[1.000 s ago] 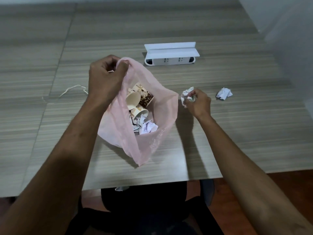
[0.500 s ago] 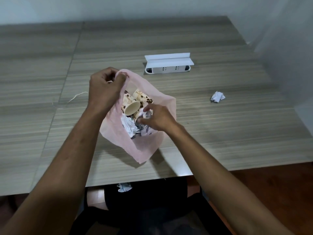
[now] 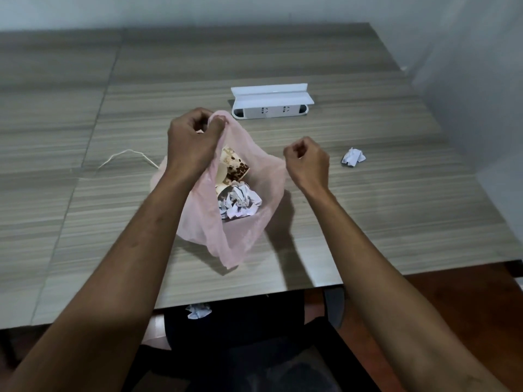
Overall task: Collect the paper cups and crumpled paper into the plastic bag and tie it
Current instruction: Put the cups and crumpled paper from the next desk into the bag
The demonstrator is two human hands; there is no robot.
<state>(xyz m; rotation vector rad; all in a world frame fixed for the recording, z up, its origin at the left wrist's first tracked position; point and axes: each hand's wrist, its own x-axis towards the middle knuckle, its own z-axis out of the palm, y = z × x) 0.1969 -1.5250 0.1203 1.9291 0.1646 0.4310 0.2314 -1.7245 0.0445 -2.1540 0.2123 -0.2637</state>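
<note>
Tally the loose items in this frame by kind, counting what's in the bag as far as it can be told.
Pink plastic bag: 1
Paper cups in the bag: at least 2, exact count hidden
Crumpled paper in the bag: a heap, count unclear
Crumpled paper on the table: 1
Crumpled paper below the table edge: 1
White power strip: 1
White string: 1
Total: at least 8

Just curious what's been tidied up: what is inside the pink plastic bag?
Inside the pink plastic bag lie patterned paper cups and crumpled paper. Anything beneath them is covered.
</note>
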